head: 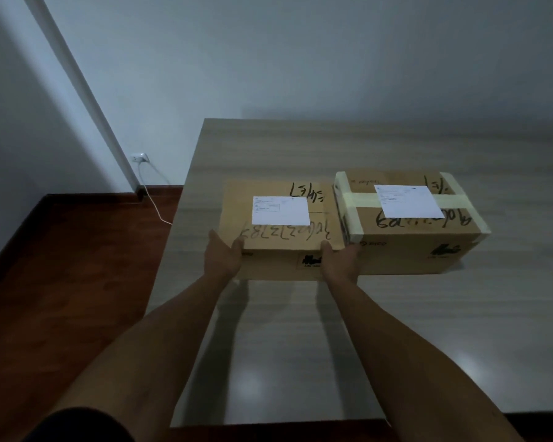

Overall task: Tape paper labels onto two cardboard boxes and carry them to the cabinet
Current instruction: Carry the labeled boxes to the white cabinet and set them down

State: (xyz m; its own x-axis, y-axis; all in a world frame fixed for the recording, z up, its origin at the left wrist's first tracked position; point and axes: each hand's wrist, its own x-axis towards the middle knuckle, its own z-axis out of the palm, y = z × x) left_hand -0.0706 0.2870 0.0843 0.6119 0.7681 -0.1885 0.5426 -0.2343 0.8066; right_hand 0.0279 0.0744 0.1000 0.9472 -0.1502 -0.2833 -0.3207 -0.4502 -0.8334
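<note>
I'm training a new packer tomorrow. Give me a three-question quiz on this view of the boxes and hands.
1. True or false: both the left hand and right hand are on the left box.
2. Which box carries pale tape bands? A) left box B) right box
3. Fill in: each box has a white ____ on top, like the left label and right label.

Key: 1 true; 2 B; 3 label.
</note>
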